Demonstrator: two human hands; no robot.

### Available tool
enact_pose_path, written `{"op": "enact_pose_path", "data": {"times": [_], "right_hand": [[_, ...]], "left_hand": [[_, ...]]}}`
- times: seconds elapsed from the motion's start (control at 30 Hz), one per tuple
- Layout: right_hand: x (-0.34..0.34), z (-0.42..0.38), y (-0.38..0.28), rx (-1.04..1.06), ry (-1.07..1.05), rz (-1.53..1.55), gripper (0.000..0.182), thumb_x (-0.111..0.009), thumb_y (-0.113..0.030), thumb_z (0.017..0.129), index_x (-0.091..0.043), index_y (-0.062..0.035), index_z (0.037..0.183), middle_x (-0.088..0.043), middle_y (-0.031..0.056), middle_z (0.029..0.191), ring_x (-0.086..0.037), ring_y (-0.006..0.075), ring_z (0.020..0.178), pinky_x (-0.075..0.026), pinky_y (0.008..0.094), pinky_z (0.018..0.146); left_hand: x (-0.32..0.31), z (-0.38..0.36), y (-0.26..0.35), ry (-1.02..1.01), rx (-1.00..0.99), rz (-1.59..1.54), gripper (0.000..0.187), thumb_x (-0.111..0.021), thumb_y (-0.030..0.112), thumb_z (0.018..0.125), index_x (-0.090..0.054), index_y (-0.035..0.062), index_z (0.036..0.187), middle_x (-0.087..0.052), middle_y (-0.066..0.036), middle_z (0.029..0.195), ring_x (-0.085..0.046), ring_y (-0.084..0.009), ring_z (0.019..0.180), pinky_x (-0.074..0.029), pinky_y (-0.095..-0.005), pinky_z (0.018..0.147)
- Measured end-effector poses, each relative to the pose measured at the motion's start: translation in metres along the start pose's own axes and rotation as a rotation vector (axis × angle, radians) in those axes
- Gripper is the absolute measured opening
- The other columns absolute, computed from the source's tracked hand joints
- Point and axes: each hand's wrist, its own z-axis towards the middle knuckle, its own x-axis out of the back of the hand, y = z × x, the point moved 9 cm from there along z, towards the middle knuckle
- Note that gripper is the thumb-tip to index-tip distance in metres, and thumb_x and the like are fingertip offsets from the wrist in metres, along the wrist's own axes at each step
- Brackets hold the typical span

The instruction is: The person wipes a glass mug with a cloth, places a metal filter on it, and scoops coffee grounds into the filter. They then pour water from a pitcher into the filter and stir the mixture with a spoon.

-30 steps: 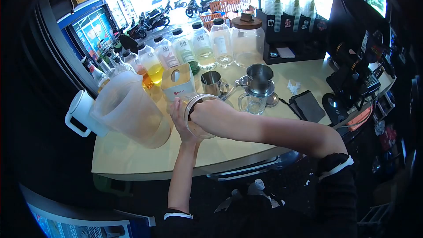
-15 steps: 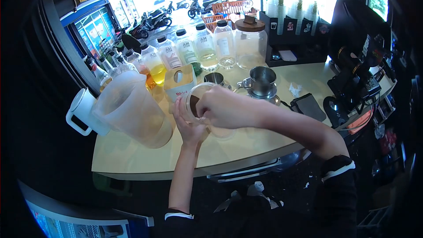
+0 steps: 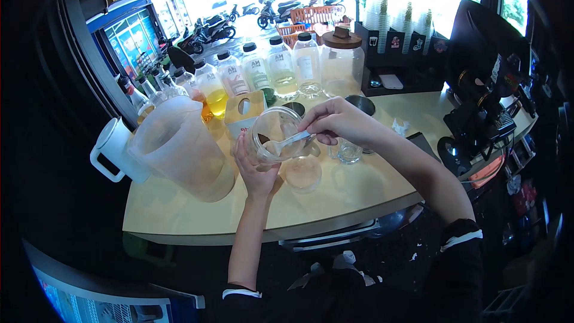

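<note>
My left hand (image 3: 256,170) is wrapped round a clear jar (image 3: 276,121), tilted with its mouth toward me and to the right. Something dark brown shows inside near its left wall. Between the fingertips of my right hand (image 3: 338,121) is the handle of a pale plastic spoon (image 3: 292,140), its bowl at the jar's mouth. A round translucent lid (image 3: 303,173) lies on the counter just below the jar. To the right stands a glass mug (image 3: 349,152), close to a metal cup (image 3: 362,104) that my right hand partly covers.
A large frosted pitcher (image 3: 179,149) and a white jug (image 3: 116,149) stand at the left. Capped bottles (image 3: 254,72) line the back beside a wood-lidded jar (image 3: 342,66). A carton (image 3: 242,122) is behind the jar; a dark machine (image 3: 484,96) stands at right.
My right hand has come out of the jar and moved up and right, bringing the spoon into view. The jar is still in my left hand.
</note>
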Motion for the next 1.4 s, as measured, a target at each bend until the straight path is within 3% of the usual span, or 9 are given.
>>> {"op": "enact_pose_path", "data": {"times": [0.23, 0.3, 0.5, 0.83, 1.13, 1.27, 1.4], "right_hand": [[0.012, -0.007, 0.01, -0.03, 0.066, 0.15, 0.015, -0.054, 0.004, 0.084, -0.065, 0.0064, 0.093, -0.058, 0.0051, 0.064, -0.049, 0.0059, 0.048, -0.038, 0.0179, 0.045], [0.012, -0.009, 0.009, -0.034, 0.058, 0.152, 0.015, -0.054, 0.005, 0.085, -0.065, 0.0067, 0.094, -0.058, 0.0057, 0.066, -0.05, 0.0059, 0.049, -0.038, 0.0175, 0.044], [0.01, -0.013, 0.016, -0.046, -0.01, 0.307, 0.014, -0.053, 0.005, 0.086, -0.063, 0.0084, 0.095, -0.061, 0.0077, 0.071, -0.056, 0.0074, 0.053, -0.043, 0.0164, 0.046], [0.041, -0.024, 0.013, -0.053, 0.047, 0.438, 0.014, -0.053, 0.005, 0.086, -0.062, 0.0101, 0.096, -0.064, 0.0117, 0.08, -0.056, 0.0088, 0.052, -0.044, 0.0174, 0.044], [0.105, -0.057, 0.003, 0.043, 0.121, 0.378, 0.016, -0.053, 0.003, 0.086, -0.063, 0.008, 0.097, -0.064, 0.0097, 0.081, -0.053, 0.0073, 0.055, -0.042, 0.0186, 0.047], [0.146, -0.082, -0.001, 0.066, 0.284, 0.296, 0.016, -0.052, 0.002, 0.087, -0.062, 0.0076, 0.098, -0.056, 0.0035, 0.067, -0.05, 0.0058, 0.053, -0.037, 0.0186, 0.046], [0.179, -0.094, 0.011, 0.079, 0.362, 0.218, 0.015, -0.053, 0.001, 0.086, -0.063, 0.0052, 0.097, -0.057, 0.0034, 0.07, -0.049, 0.0059, 0.054, -0.037, 0.0187, 0.048]], "left_hand": [[0.002, 0.003, 0.008, 0.01, -0.038, 0.076, 0.107, -0.086, 0.01, 0.054, -0.025, 0.0049, 0.142, -0.036, -0.016, 0.138, -0.04, -0.0318, 0.127, -0.037, -0.042, 0.105], [0.003, 0.002, 0.005, 0.03, -0.009, 0.006, 0.108, -0.087, 0.009, 0.051, -0.026, 0.0059, 0.141, -0.039, -0.013, 0.138, -0.035, -0.0332, 0.129, -0.028, -0.0459, 0.11], [0.003, 0.001, 0.002, 0.039, 0.028, 0.01, 0.109, -0.088, 0.011, 0.051, -0.026, 0.0059, 0.141, -0.038, -0.013, 0.139, -0.036, -0.0329, 0.129, -0.031, -0.0454, 0.109], [0.004, 0.0, 0.001, 0.048, 0.015, 0.038, 0.108, -0.088, 0.012, 0.051, -0.027, 0.0063, 0.14, -0.038, -0.012, 0.138, -0.037, -0.0328, 0.129, -0.032, -0.0443, 0.108], [0.0, -0.002, -0.012, 0.032, 0.176, -0.114, 0.102, -0.086, 0.006, 0.053, -0.028, 0.0028, 0.137, -0.037, -0.015, 0.134, -0.042, -0.0279, 0.124, -0.039, -0.0402, 0.104], [-0.009, -0.007, -0.03, 0.024, 0.35, -0.261, 0.102, -0.085, 0.003, 0.054, -0.026, 0.0028, 0.136, -0.035, -0.014, 0.135, -0.04, -0.0254, 0.126, -0.037, -0.0392, 0.106], [-0.01, -0.013, -0.048, 0.08, 0.461, -0.276, 0.104, -0.084, 0.0, 0.054, -0.024, 0.0028, 0.138, -0.033, -0.013, 0.138, -0.036, -0.024, 0.13, -0.032, -0.0383, 0.11]]}}
